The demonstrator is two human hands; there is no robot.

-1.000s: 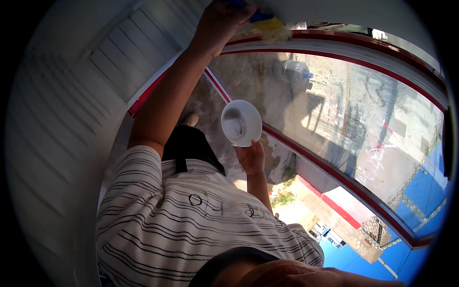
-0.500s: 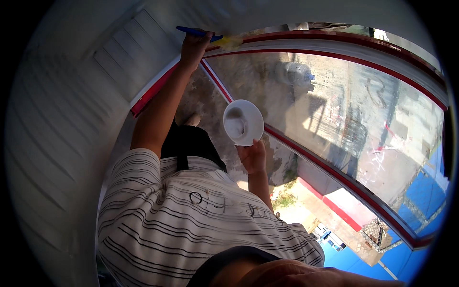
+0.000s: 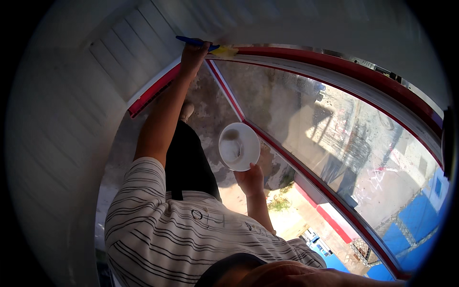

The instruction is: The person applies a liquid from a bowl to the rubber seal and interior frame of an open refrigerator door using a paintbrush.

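My left hand (image 3: 193, 56) is raised high, closed on a paintbrush with a blue handle (image 3: 196, 41) and pale yellow bristles (image 3: 224, 51). The bristles are at the red-and-white top edge of a window frame (image 3: 311, 59), by a white panelled surface (image 3: 131, 43); contact is unclear. Lower down, my right hand (image 3: 249, 178) grips a white bowl (image 3: 239, 146) by its near rim. A grayish patch of something shows inside the bowl, too indistinct to name.
A large glass pane (image 3: 344, 148) with a red-edged frame fills the right side. A narrow red-and-white post (image 3: 224, 88) meets it. Concrete floor (image 3: 205, 143) shows around my foot (image 3: 186, 111). Beyond are a red-striped low wall (image 3: 325, 217) and blue sheeting (image 3: 416, 220).
My left hand and the brush moved left and down from a second ago. The bowl now sits lower in the picture, and the window frame's top has shifted downward as the view moved.
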